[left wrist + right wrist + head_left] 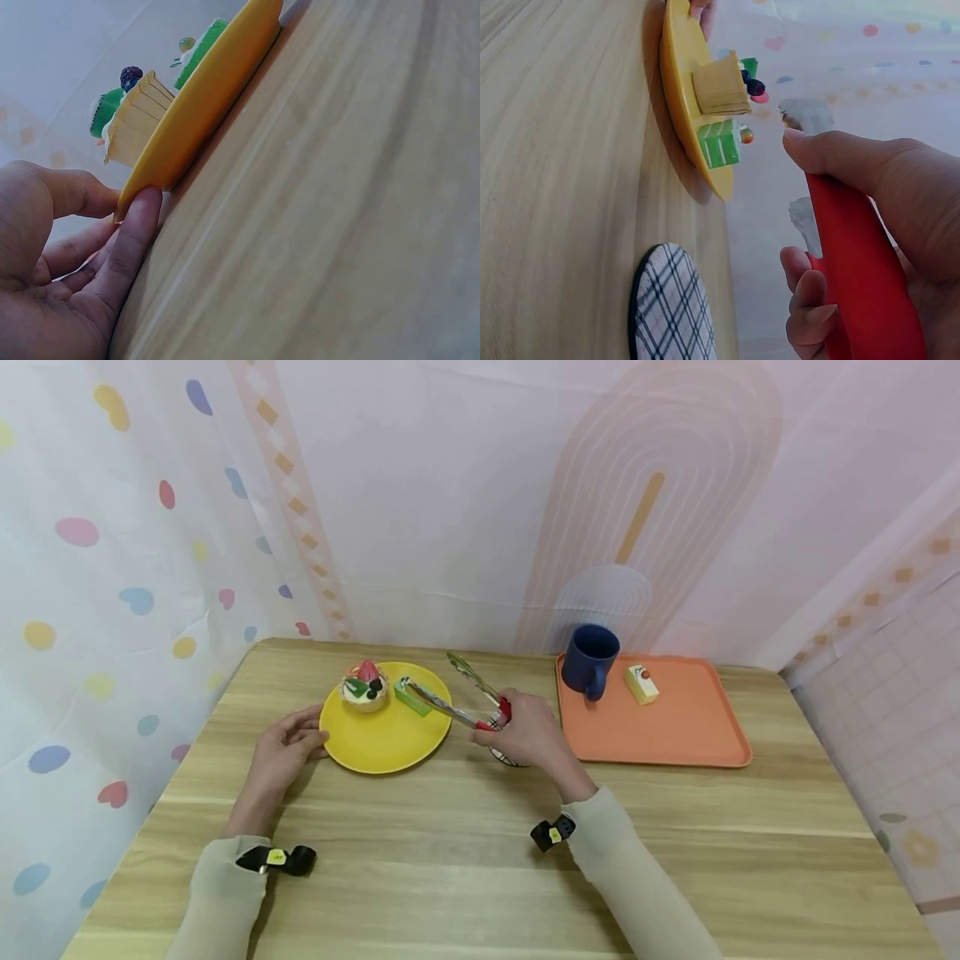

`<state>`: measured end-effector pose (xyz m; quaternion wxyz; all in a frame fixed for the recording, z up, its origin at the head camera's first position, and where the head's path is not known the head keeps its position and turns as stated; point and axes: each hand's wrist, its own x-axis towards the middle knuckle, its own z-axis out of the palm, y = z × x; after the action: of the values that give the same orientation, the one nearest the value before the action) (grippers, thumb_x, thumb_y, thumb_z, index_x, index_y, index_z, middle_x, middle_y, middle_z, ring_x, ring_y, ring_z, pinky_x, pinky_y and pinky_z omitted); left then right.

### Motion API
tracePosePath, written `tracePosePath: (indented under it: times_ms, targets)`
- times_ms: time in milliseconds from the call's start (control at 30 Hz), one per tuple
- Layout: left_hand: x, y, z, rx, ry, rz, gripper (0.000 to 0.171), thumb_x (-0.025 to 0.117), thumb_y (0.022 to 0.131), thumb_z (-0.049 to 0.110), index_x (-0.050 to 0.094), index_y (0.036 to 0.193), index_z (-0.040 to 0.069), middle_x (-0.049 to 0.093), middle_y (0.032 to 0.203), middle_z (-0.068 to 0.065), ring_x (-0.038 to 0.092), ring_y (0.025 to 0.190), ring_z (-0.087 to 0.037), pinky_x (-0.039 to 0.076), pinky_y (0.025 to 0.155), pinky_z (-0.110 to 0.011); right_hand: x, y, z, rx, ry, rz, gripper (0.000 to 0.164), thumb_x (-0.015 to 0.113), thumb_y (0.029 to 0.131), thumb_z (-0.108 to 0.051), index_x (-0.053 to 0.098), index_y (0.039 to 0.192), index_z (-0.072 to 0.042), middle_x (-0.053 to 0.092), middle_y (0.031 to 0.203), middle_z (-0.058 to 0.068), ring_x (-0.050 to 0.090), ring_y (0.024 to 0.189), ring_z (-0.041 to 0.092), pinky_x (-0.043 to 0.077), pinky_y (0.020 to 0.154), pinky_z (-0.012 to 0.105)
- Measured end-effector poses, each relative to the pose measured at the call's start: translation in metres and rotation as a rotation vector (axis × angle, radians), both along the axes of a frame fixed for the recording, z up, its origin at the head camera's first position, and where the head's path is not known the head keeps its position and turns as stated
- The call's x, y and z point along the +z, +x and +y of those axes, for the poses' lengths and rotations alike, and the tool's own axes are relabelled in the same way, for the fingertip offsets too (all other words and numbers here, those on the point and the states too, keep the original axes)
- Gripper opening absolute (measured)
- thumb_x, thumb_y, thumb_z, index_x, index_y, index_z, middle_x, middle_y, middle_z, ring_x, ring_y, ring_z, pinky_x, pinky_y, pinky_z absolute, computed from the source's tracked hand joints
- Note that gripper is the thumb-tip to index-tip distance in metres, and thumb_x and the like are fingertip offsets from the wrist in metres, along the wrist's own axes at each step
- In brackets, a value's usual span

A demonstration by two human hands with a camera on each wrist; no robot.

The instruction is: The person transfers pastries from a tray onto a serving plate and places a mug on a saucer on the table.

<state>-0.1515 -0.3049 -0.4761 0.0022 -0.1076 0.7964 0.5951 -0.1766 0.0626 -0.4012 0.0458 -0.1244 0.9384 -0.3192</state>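
Note:
My left hand (279,758) pinches the near left rim of a yellow plate (382,747) between thumb and fingers, as the left wrist view shows. On the plate sit a fruit tart (365,687) with a strawberry and dark berries, and a green slice of cake (719,144). Tongs (463,717) with red handles (862,277) are gripped by my right hand (531,731). Their metal arms stand apart and point left towards the plate. In the right wrist view the tips hang above the table, holding nothing.
A plaid coaster (673,307) lies on the table, partly hidden beneath my right hand in the head view. To the right, an orange tray (652,735) bears a dark blue mug (585,658) and a pale yellow cake slice (641,685). A patterned cloth (435,527) hangs behind the table.

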Motion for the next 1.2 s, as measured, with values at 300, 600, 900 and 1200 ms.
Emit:
tracePosePath:
  times_ms: [300, 600, 900, 1200]
  targets:
    - [0.0, 0.001, -0.001, -0.003, 0.007, 0.006, 0.054, 0.061, 0.103, 0.013, 0.045, 0.154, 0.004, 0.056, 0.116, 0.003, 0.063, 0.091, 0.005, 0.063, 0.081, -0.018, 0.005, 0.002, 0.012, 0.007, -0.053, -0.028, 0.055, 0.085, 0.081, -0.045, 0.066, 0.11, -0.001, 0.061, 0.082, 0.002, 0.052, 0.068, 0.017, 0.041, 0.055, 0.024]
    - [-0.001, 0.001, -0.001, 0.001, -0.001, 0.007, 0.054, 0.061, 0.103, 0.012, 0.045, 0.154, 0.004, 0.056, 0.116, 0.003, 0.063, 0.091, 0.006, 0.063, 0.081, -0.018, 0.012, 0.009, 0.023, 0.041, -0.07, 0.01, 0.051, 0.084, 0.082, -0.046, 0.064, 0.101, -0.003, 0.061, 0.079, 0.004, 0.047, 0.06, 0.017, 0.036, 0.049, 0.025]
    - [0.0, 0.0, -0.002, -0.001, -0.007, 0.004, 0.054, 0.061, 0.103, 0.014, 0.045, 0.154, 0.005, 0.056, 0.118, 0.0, 0.063, 0.092, 0.005, 0.063, 0.082, -0.018, 0.017, 0.016, 0.033, 0.044, -0.113, 0.039, 0.053, 0.083, 0.084, -0.039, 0.064, 0.118, -0.002, 0.065, 0.09, 0.009, 0.049, 0.062, 0.016, 0.039, 0.05, 0.025]
    - [0.002, 0.001, -0.001, -0.001, 0.001, 0.004, 0.054, 0.061, 0.103, 0.012, 0.046, 0.154, 0.004, 0.057, 0.117, 0.002, 0.063, 0.092, 0.005, 0.064, 0.082, -0.018, 0.019, 0.02, 0.047, 0.02, -0.117, 0.079, 0.049, 0.084, 0.083, -0.04, 0.065, 0.112, -0.004, 0.064, 0.089, 0.008, 0.048, 0.064, 0.017, 0.037, 0.051, 0.025]
